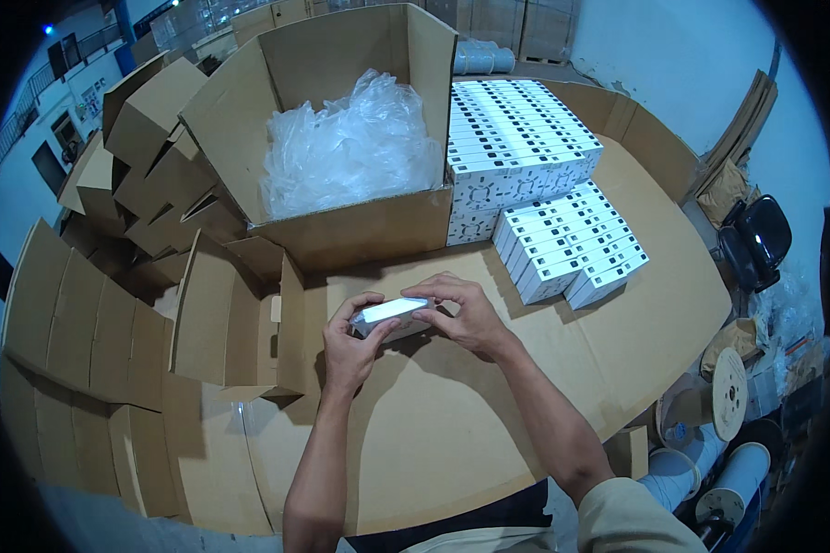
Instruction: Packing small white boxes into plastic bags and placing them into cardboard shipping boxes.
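Centrally, above the cardboard-covered bench [452, 415], a small white box [392, 311] was held between two hands. Its left end was gripped by the left hand [349, 348], the fingers curled closely around it and the thumb laid along its near side. Its right end was held by the right hand [472, 318], the fingers bent over the far edge and the thumb pressed nearer, parted only by the box's thickness.

Beyond the hands, a large open carton [355, 229] was heaped with crumpled clear plastic [350, 152]; whether anything was buried beneath could not be told. Just beside it on the right, a tall block of white boxes [516, 134] was stacked in tight rows, with a lower group of white boxes [567, 244] set in front. Left of the hands, a smaller carton [240, 323] was stood open, its bottom mostly hidden. Farther left, brown cartons [157, 152] were piled untidily.
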{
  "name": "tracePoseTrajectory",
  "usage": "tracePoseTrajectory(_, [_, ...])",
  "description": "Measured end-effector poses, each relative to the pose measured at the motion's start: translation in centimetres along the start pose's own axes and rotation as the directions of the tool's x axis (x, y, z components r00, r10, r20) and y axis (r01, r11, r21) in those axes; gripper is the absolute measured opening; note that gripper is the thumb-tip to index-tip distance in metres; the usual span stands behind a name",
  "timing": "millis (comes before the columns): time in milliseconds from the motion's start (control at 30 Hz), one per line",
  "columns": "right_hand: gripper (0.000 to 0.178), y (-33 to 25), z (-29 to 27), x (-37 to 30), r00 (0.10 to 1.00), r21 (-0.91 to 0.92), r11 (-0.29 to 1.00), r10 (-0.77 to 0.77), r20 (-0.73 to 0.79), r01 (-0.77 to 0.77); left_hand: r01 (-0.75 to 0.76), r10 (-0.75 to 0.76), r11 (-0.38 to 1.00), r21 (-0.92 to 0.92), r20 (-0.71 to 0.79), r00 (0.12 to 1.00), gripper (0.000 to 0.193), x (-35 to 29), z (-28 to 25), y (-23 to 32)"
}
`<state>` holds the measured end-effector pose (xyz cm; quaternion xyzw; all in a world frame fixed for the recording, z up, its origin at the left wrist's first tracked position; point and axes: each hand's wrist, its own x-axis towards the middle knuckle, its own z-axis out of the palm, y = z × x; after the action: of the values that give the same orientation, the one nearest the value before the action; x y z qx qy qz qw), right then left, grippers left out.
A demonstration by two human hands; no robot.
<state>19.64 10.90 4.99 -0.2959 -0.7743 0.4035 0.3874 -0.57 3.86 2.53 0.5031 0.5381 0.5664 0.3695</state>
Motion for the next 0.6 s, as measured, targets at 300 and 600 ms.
tracePoseTrajectory(300, [0.031,-1.6,-1.4,1.0,0.985,-0.299,0.946,-0.079,0.150,0.122,0.071,-0.065,0.993,-0.090,0.076,0.995,0.033,0.2,-0.2,-1.7])
tracePoseTrajectory(600, [0.026,-2.5,-1.1,3.1,0.991,-0.381,0.922,-0.019,0.133,0.069,-0.068,0.072,0.983,0.170,-0.015,0.997,0.105,-4.3,-1.5,-1.3])
